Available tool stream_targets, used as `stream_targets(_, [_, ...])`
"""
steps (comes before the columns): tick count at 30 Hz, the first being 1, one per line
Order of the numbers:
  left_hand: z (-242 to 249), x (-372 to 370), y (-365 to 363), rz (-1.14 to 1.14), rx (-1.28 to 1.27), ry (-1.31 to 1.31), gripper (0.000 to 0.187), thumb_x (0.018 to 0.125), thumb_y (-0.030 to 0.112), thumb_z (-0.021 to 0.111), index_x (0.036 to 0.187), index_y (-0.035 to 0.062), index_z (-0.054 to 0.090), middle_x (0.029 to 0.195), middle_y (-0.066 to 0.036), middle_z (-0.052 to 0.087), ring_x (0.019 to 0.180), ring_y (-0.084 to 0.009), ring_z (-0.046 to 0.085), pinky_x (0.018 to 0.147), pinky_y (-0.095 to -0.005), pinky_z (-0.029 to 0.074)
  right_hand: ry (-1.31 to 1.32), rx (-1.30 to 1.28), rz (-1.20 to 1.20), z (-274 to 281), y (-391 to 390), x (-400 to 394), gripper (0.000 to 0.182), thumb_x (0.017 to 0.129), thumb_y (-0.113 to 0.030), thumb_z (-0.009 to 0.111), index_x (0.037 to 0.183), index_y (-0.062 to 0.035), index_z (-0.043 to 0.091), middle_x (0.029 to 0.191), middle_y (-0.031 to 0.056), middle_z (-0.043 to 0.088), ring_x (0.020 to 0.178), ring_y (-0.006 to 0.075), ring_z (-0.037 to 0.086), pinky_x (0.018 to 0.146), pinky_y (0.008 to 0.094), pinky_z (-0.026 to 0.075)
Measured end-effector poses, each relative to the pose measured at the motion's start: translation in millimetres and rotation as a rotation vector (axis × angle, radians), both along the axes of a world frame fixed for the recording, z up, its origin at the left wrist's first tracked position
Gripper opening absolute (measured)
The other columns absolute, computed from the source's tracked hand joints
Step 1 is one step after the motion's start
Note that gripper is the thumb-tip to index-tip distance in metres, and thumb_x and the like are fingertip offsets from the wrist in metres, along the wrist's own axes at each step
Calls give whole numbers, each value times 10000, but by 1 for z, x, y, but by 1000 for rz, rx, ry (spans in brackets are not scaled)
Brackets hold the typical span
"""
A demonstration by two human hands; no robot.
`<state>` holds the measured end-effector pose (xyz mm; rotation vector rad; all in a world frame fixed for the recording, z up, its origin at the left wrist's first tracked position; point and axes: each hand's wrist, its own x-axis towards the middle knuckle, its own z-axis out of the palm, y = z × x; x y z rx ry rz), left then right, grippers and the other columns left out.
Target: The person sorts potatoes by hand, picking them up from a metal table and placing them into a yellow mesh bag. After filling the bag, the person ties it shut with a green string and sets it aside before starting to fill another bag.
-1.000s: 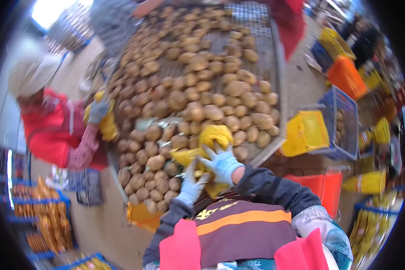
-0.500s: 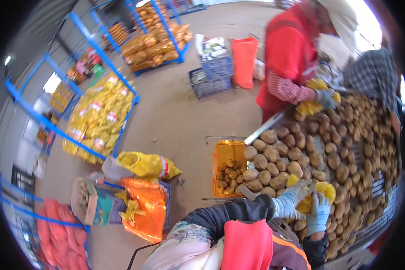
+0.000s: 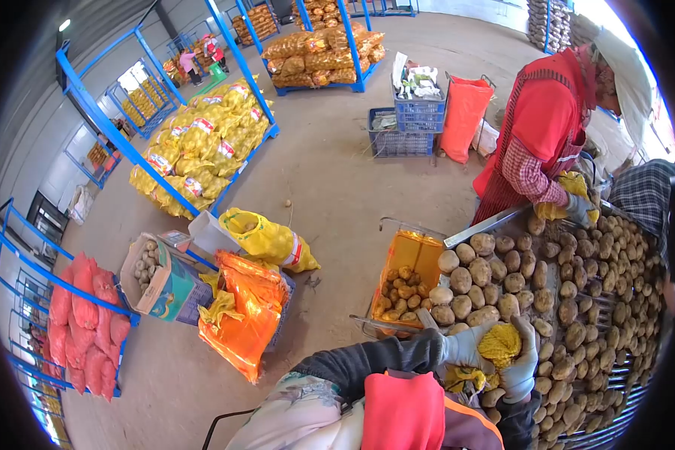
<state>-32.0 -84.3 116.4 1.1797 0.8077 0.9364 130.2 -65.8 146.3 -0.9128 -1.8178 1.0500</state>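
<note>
A bunched yellow mesh cloth (image 3: pixel 500 343) sits between my two gloved hands, above the near edge of the potato table. My left hand (image 3: pixel 466 347), in a pale glove, closes on its left side. My right hand (image 3: pixel 523 367) wraps round the right side with curled fingers. Crumpled yellow material (image 3: pixel 463 379) hangs below my left hand. Brown potatoes (image 3: pixel 508 306) lie spread over the slatted table (image 3: pixel 619 390) right beside my hands. Whether anything is inside the bunched cloth is hidden.
An orange-lined bin (image 3: pixel 415 255) holding small potatoes stands at the table's left end. Across the table a co-worker in red (image 3: pixel 536 112) holds yellow cloth. Crates (image 3: pixel 401 142), a yellow mesh bag (image 3: pixel 274 240), a cardboard box (image 3: pixel 169 281) and blue-framed pallets (image 3: pixel 232 180) stand on the floor.
My view has shifted, so the surroundings sit further right. Both hands have drawn in nearer my body with the yellow mesh cloth, and my right hand has turned round its side.
</note>
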Motion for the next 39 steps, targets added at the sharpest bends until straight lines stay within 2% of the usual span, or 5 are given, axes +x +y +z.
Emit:
stream_targets(7, [-75, 11, 17, 23, 173, 74, 870, 636, 233, 821, 1328, 17, 339, 1247, -98, 514, 1182, -199, 476, 1033, -325, 365, -429, 339, -89, -25, -9, 35, 692, 667, -45, 749, 1289, -29, 447, 1211, 151, 509, 1113, 288, 512, 909, 352, 448])
stream_targets(9, [-72, 7, 18, 168, 272, 77, 804, 645, 254, 824, 1275, 20, 382, 1224, -88, 525, 1173, -168, 470, 1037, -325, 360, 177, -509, -172, -35, -20, 44, 782, 670, -44, 745, 1352, -45, 362, 1244, 115, 491, 1129, 255, 504, 931, 363, 439])
stream_targets(14, [-30, 26, 13, 41, 314, 240, 474, 699, 230, 739, 1093, 54, 542, 1096, -134, 538, 1010, -281, 535, 853, -357, 447, 656, -669, 69, -76, -41, 38, 761, 856, -572, 533, 1382, -65, 323, 1318, 77, 463, 1183, 210, 480, 1007, 376, 393])
stream_targets(19, [-25, 36, 4, -9, 392, 356, 637, 664, 199, 751, 1221, 76, 468, 1170, -140, 513, 1101, -304, 503, 915, -370, 416, 718, -857, -125, -71, -37, 29, 512, 890, -363, 599, 1277, -69, 440, 1199, 77, 555, 1063, 221, 566, 916, 384, 476])
stream_targets(39, [-173, -89, 7, -33, 880, 862, 695, 663, 275, 715, 1240, -1, 443, 1336, -213, 376, 1294, -418, 307, 1051, -536, 258, -765, 159, -508, -123, 23, 66, 611, 645, 34, 608, 1239, -50, 491, 1238, 161, 463, 1137, 349, 459, 990, 392, 387])
